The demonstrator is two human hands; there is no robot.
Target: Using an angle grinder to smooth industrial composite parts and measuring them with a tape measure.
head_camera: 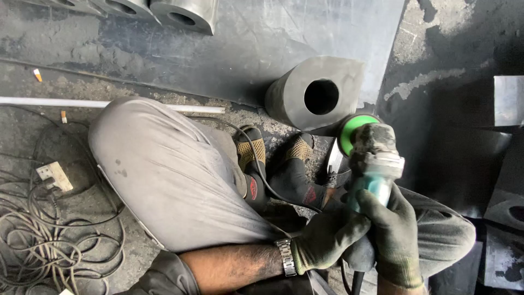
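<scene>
A teal angle grinder (371, 164) with a green disc guard (352, 131) is gripped by both of my gloved hands. My left hand (327, 235) wraps the rear of its body from below. My right hand (390, 226) closes over the body from the right. The grinder's head sits just below and right of a grey metal block with a round bore (316, 95), which lies on a steel sheet (251, 43). I am squatting, my grey trouser knee (169, 175) at the left and my shoes (273, 158) under the block.
Tangled cables (49, 240) and a socket box (53, 177) lie on the dirty floor at left. A white pipe (82, 102) runs along the sheet's edge. More bored blocks (183, 13) stand at the top. Dark metal pieces (505, 164) crowd the right side.
</scene>
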